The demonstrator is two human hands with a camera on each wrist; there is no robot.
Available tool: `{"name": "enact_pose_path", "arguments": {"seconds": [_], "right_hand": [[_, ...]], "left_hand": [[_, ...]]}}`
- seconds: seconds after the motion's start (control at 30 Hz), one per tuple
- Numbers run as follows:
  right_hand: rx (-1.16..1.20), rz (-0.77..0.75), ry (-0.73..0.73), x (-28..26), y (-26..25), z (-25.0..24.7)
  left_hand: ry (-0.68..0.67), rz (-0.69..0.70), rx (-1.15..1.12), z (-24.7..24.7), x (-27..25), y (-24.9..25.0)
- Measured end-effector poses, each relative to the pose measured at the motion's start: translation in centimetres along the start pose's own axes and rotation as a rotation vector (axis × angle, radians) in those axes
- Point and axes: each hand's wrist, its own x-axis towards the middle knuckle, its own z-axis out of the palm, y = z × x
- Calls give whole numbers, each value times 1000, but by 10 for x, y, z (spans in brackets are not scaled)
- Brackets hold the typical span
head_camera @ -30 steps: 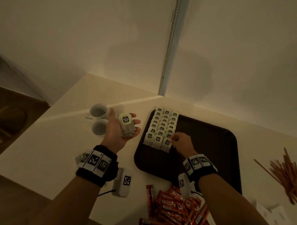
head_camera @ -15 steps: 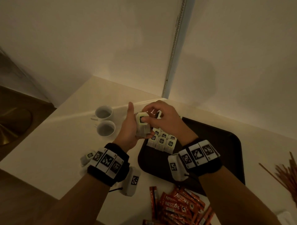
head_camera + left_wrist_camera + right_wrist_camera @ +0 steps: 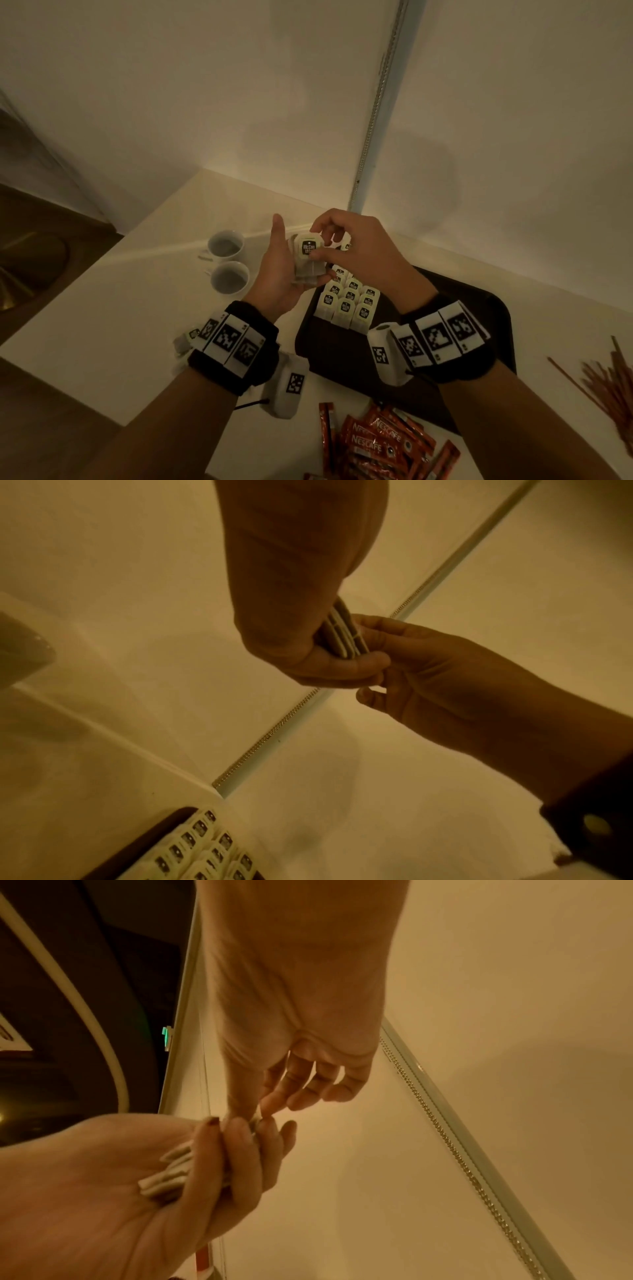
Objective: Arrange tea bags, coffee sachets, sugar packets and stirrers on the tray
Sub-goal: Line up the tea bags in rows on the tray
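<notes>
Above the tray's left edge, a small stack of tea bags [image 3: 308,263] is held in the left hand [image 3: 281,270], its fingers curled under the stack and the thumb raised beside it. The top tea bag [image 3: 308,247] of that stack is pinched between the thumb and forefinger of the right hand [image 3: 356,253], whose other fingers are loosely bent above it. In the left wrist view the stack [image 3: 344,634] is seen edge-on, clamped between the left palm and the fingertips of both hands; in the right wrist view the layered edges of the bags [image 3: 171,1175] are shown lying across the left fingers.

Below the hands, rows of tea bags [image 3: 349,305] are laid overlapping in three columns on the near left part of the dark tray [image 3: 479,318]. The tray is set on a pale counter [image 3: 102,325] that meets a pale wall. Two white cups [image 3: 227,263] are placed side by side on the counter, just left of the left hand. Red coffee sachets [image 3: 376,445] are heaped on the counter at the tray's near edge. Thin brown stirrers [image 3: 609,383] are spread on the counter to the right of the tray, well apart from the hands. Marker bands are worn on both wrists.
</notes>
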Motion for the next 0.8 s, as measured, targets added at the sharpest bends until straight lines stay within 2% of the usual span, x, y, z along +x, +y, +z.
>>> {"name": "enact_pose_path", "arguments": {"seconds": [0.1,0.17,0.27,0.37,0.6,0.8], "right_hand": [[94,51,47,3,-10,-9],[114,68,100,9,-17,-21],[68,4,167,20,-32,-39],[6,-82,177,26,-51,-52],[-48,-168,149,25,-69,-60],[27,-119,176,23,-60,-59]], "left_hand": [[-60,32,74,-4,-2,3],[-99,126,145,-3,-5,5],[-113,283,122,3,-8,7],[-130,352,80,10,-10,11],[-199,368,53,24,-16,15],[-158,397,39,22,-18,16]]}}
